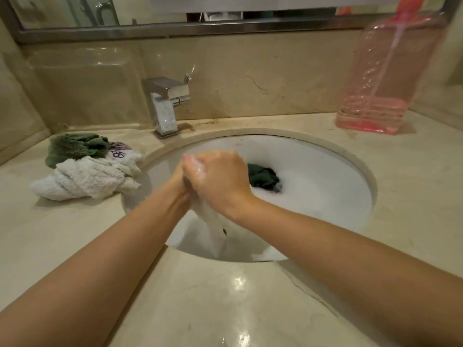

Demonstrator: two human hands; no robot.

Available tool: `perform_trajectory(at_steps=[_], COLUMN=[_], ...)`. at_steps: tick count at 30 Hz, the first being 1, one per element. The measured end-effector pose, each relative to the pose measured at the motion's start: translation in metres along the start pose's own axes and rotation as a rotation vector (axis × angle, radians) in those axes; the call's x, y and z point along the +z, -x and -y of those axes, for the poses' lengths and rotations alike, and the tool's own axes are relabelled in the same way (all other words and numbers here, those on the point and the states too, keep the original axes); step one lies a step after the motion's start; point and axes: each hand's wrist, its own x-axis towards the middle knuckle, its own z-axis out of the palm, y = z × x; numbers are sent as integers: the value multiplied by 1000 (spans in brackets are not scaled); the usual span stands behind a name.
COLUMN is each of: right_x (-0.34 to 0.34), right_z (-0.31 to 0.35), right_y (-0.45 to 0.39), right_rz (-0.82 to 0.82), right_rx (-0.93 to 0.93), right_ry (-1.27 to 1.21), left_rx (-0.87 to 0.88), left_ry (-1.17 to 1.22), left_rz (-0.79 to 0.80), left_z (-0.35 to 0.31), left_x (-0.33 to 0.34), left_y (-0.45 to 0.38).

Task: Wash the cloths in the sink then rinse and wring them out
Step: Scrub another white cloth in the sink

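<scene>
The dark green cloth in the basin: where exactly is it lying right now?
In the head view the dark green cloth lies in the suds of the sink, just right of the right hand.

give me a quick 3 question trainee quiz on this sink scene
1. True or false: the dark green cloth lies in the sink.
2. Which hands grip the white cloth? A) left only B) right only C) both
3. Fill in: the pink bottle stands on the counter to the ___ of the faucet.

Key:
1. True.
2. C: the left hand and right hand are clasped on it above the sink.
3. Right.
</scene>
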Motion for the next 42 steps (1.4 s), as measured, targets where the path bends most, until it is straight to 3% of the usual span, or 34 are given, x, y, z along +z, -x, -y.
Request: perform_trajectory(at_steps=[4,7,9,11,14,16,17,21,23,28,32,35,38,42], right_x=[-2,-10,-12,-11,-17,-23,-24,-29,-31,-46,-53,-58,-56,-39], right_z=[-28,-58,-68,-75,-82,-91,-95,-97,-101,-105,-102,-97,-96,-96], right_y=[-27,-36,-35,-36,-37,-36,-38,-42,-45,-39,-38,-39,-41,-34], right_rz=[10,-10,18,123,456,604,577,252,190,421,512,606,648,336], right_rx=[299,594,626,632,802,769,742,731,728,577,636,640,633,495], right_ry=[33,-1,-29,-142,-538,-597,-607,-817,-948,-1023,-1013,-1079,-908,-471], left_rx=[-240,-236,-179,-140,-124,-117,-119,-238,-232,-73,95,172,238,293], left_ry=[-124,-6,-45,-115,-165,-203,-233,-348,-375,-225,183,355,426,336], left_rz=[73,65,51,29,-54,-117,-137,-45,-46,-186,-101,-61,-75,-37], left_z=[-18,-22,-18,-17,-19,-21,-22,-25,-23,-25,-36,-35,-35,-33], left_x=[-3,4,7,4,-1,-4,-6,-11,-15,-15,-14,-17,-20,-14], left_y=[5,5,3,1,-1,-3,-4,-6,-10,-20,-8,-6,-10,-8])
